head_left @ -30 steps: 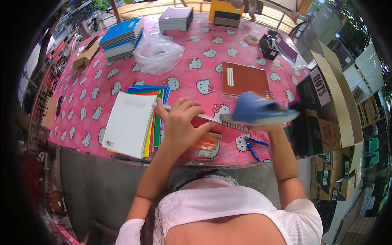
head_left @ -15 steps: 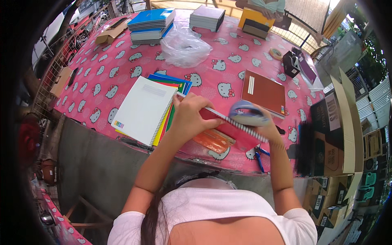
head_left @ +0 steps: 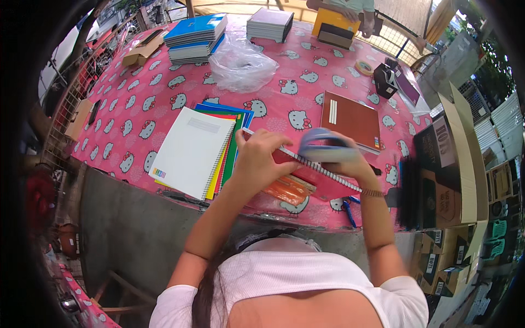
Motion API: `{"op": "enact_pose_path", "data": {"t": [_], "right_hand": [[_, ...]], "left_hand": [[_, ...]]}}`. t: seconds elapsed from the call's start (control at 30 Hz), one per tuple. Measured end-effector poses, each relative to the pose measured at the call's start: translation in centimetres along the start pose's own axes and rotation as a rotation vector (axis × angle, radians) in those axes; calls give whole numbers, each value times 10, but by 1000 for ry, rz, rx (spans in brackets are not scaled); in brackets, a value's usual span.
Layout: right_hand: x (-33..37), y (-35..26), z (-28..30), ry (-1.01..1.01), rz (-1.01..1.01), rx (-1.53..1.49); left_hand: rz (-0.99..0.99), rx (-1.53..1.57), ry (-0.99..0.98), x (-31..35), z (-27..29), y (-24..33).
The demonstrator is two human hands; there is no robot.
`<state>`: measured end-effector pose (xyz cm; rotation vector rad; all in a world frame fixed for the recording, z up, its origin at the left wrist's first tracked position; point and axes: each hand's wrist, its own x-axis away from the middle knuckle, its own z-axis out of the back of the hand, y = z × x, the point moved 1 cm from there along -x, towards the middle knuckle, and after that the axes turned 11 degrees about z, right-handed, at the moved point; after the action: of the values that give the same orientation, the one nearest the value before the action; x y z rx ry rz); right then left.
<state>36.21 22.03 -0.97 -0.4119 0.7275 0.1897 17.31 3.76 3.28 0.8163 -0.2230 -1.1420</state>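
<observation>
My left hand (head_left: 261,162) grips a red spiral notebook (head_left: 328,188), which stands tilted on edge with its coiled spine upward. Blurred by motion, a blue-grey roll of tape (head_left: 327,153) is in my right hand (head_left: 354,165), just over the spine. The right fingers are partly hidden behind the roll. To the left lies a fanned pile of coloured spiral notebooks, a white notebook (head_left: 191,150) on top. Beyond my right hand rests a brown notebook (head_left: 350,120). Near the table's front edge are an orange packet (head_left: 289,189) and blue-handled scissors (head_left: 349,212).
Far back stand a stack of blue notebooks (head_left: 194,33) and a pale stack (head_left: 269,26), with a crumpled clear plastic bag (head_left: 243,68) nearby. A black tape dispenser (head_left: 385,82) sits at the right. An open carton (head_left: 443,175) flanks the right edge. Another person (head_left: 350,8) stands across the table.
The roll of tape has shifted slightly left and up along the spine, with my right hand. My left hand still grips the notebook. The view has moved slightly.
</observation>
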Motion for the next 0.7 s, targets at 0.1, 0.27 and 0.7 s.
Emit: {"op": "enact_pose_path", "data": {"t": [0.1,0.27,0.7], "right_hand": [[-21,-8,-5,74,-496,-170],[-26,-8,-17,-126,-680,-424],[-51,16,-38,16,-638,-577]], "left_hand": [[-122,28,227,3,5,-15],[-32,93,228,4,6,-27],[259,641,35,2,2,-53]]}}
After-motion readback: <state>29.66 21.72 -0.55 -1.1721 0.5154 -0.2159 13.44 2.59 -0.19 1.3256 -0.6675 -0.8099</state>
